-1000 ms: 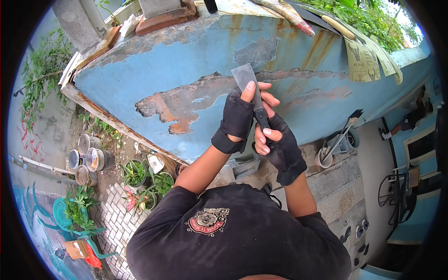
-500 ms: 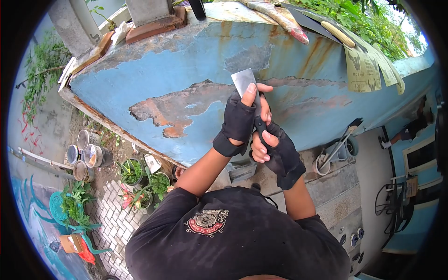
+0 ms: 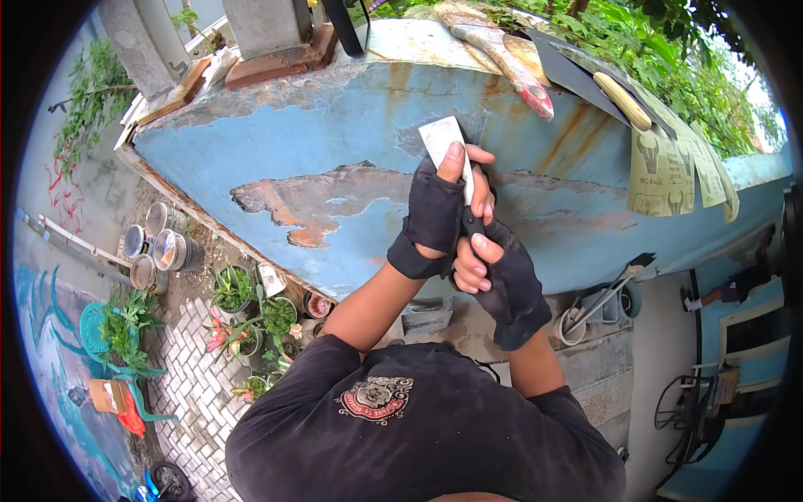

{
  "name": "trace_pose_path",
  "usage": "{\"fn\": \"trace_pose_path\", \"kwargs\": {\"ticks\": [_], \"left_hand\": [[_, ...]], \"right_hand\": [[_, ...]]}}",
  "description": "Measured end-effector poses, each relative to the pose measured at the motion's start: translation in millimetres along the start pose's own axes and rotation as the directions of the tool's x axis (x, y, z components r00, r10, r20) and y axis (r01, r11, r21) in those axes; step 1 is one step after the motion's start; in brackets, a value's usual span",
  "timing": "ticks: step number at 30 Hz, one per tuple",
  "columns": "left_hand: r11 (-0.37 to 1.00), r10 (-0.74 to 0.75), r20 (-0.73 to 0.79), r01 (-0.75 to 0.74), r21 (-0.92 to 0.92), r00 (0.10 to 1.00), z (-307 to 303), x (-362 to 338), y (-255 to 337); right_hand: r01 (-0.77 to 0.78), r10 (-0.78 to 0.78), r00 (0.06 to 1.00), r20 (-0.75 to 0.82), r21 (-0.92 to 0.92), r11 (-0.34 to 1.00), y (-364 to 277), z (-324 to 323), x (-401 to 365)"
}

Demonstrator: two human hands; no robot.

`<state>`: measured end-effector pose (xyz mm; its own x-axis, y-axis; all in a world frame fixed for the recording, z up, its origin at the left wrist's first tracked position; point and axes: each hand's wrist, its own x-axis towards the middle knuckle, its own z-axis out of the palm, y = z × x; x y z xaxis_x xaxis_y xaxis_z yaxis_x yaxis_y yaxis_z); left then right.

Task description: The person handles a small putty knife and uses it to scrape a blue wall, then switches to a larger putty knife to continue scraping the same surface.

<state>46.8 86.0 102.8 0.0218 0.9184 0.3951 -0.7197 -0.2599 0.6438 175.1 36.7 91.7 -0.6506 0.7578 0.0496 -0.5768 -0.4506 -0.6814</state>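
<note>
A putty knife (image 3: 441, 139) is held up in front of the wall, its broad metal blade catching bright light. My left hand (image 3: 437, 205), in a black fingerless glove, pinches the blade's lower part with the thumb on its near face. Below it, my right hand (image 3: 495, 272) wears a matching glove and wraps its fingers round the dark handle. Both hands touch along the tool. Behind them stands a blue painted wall (image 3: 201, 163) with a large flaked patch (image 3: 309, 197) of bare grey and reddish surface.
On the wall's top lie a worn paintbrush (image 3: 498, 54), a tool with a pale handle (image 3: 623, 100) and sandpaper sheets (image 3: 661, 171). Buckets (image 3: 171, 249) and potted plants (image 3: 234, 290) stand below left. A grey tub (image 3: 427, 316) sits at the wall's foot. Another person (image 3: 740, 280) is far right.
The blade has tilted, turning from grey to bright white. Both hands keep their hold on the putty knife. My view has shifted slightly, with the wall's top showing lower.
</note>
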Motion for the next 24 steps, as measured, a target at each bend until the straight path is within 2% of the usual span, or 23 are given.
{"fn": "trace_pose_path", "kwargs": {"ticks": [6, 8, 12, 15, 20, 22, 24], "left_hand": [[0.995, 0.068, -0.051, -0.071, -0.072, 0.996, 8.2, 4.0, -7.1], [0.999, 0.026, -0.053, -0.027, -0.027, 0.998, 9.8, 2.0, -9.5], [0.996, 0.081, -0.079, -0.084, -0.037, 0.994, 12.6, 11.8, -7.8], [0.999, 0.047, -0.049, -0.047, 0.005, 0.998, 10.4, 6.7, -5.6], [0.999, 0.043, -0.020, -0.044, -0.019, 0.999, 10.2, 9.0, -1.3], [0.999, 0.048, -0.030, -0.048, -0.021, 0.998, 11.2, 8.4, -1.2], [0.999, 0.033, -0.059, -0.033, -0.002, 0.998, 13.0, 6.1, -3.6]], "right_hand": [[-0.026, 0.016, 0.998, -0.067, -0.154, 0.988, -13.1, 1.5, 1.7], [-0.003, -0.019, 0.992, -0.124, -0.175, 0.985, -8.4, 0.6, -2.5], [0.025, -0.047, 0.994, -0.100, -0.210, 0.977, -11.2, -8.6, 7.3], [0.026, -0.067, 0.986, -0.154, -0.257, 0.966, -7.4, -1.7, 4.0], [0.036, -0.071, 0.991, -0.115, -0.284, 0.958, -4.9, -5.1, 3.9], [0.070, -0.114, 0.988, -0.102, -0.361, 0.930, -6.2, 0.9, 4.7], [0.051, -0.097, 0.988, -0.118, -0.339, 0.939, -7.3, -3.4, 0.7]]}}
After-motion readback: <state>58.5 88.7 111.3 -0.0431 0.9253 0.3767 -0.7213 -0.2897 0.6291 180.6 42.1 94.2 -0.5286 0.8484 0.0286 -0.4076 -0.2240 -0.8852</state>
